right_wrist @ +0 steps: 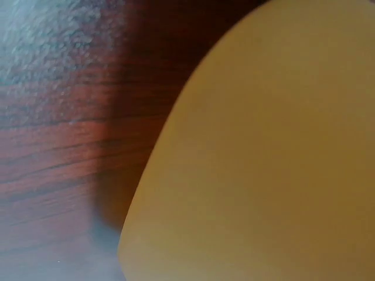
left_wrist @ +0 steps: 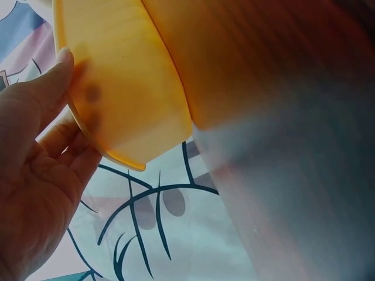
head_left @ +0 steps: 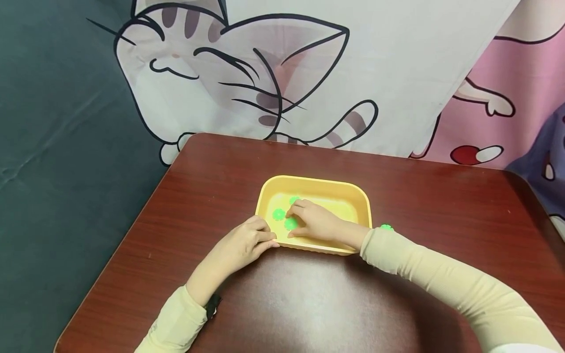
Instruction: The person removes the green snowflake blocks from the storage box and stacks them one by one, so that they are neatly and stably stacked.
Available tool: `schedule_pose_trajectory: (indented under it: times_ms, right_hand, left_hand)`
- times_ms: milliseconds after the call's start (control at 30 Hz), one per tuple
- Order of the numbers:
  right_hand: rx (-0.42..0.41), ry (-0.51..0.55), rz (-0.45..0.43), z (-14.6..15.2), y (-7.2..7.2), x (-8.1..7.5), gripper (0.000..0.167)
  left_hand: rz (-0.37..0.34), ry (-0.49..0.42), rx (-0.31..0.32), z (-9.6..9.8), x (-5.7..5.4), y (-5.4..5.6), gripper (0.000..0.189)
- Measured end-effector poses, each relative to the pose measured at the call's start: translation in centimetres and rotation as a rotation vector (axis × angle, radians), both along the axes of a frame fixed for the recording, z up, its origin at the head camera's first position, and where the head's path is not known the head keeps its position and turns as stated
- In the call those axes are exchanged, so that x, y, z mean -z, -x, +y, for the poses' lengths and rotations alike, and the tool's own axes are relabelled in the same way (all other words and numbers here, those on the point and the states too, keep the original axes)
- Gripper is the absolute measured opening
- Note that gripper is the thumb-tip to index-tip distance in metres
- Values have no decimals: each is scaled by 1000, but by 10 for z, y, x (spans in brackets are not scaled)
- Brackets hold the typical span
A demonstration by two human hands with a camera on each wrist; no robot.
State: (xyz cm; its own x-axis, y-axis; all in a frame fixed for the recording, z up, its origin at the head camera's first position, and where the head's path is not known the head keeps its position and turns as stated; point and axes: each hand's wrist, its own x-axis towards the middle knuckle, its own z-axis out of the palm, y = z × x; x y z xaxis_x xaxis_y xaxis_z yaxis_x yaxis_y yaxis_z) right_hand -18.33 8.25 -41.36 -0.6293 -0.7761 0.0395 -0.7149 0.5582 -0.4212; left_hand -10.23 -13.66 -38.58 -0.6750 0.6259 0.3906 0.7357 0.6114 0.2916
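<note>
A yellow plastic basin (head_left: pixel 359 201) stands on the table in the head view. My left hand (head_left: pixel 242 245) grips its near left corner, thumb outside and fingers over the rim; the left wrist view shows this hand (left_wrist: pixel 47 152) pinching the yellow wall (left_wrist: pixel 129 76). Inside the basin, my right hand (head_left: pixel 319 223) reaches left with thumb and fingers spread around a green flower-shaped piece (head_left: pixel 290 224). Two more green pieces lie close by, one green disc (head_left: pixel 279 214) to the left and another green disc (head_left: pixel 294 200) partly behind the fingers. The basin's wall (right_wrist: pixel 252 152) fills most of the right wrist view.
Another green piece (head_left: pixel 386 227) lies on the table right of the basin, partly hidden by my right sleeve (head_left: pixel 423 260). The reddish-brown table (head_left: pixel 185 206) has a rounded far edge. Behind it hangs a cloth (head_left: pixel 388 59) printed with cartoon cats.
</note>
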Motion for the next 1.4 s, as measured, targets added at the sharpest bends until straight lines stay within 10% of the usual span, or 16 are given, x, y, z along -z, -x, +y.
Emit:
schedule_pose_trajectory:
  times_ms: [1400]
  right_hand:
    - [-55, 67, -138, 19, 5, -19, 25]
  left_hand:
    - [-5, 19, 1, 0, 0, 1, 9]
